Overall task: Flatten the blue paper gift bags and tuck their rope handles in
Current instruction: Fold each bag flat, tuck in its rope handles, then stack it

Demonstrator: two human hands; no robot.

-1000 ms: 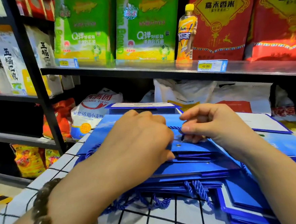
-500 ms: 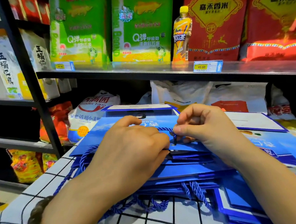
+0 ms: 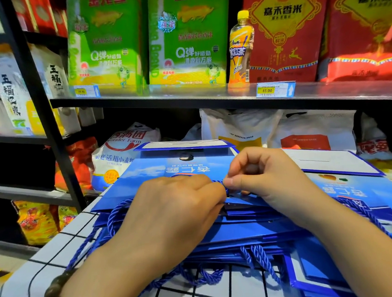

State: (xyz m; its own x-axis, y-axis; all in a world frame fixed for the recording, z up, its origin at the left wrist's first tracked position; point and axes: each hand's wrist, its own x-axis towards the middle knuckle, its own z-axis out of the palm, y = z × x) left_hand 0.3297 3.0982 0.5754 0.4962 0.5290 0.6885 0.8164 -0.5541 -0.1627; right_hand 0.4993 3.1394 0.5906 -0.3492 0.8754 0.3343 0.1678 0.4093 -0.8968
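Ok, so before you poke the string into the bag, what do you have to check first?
1. Right hand pinches the rope handle between thumb and finger: ok.
2. Left hand rests on the top bag: ok. What its hidden fingertips grip: cannot tell.
3. Top bag lies flat on the stack: ok.
4. Pinched handle tucked inside: not ok, a bit shows between the hands.
5. Loose handles at the stack's near edge tucked in: not ok, they trail onto the checked cloth.
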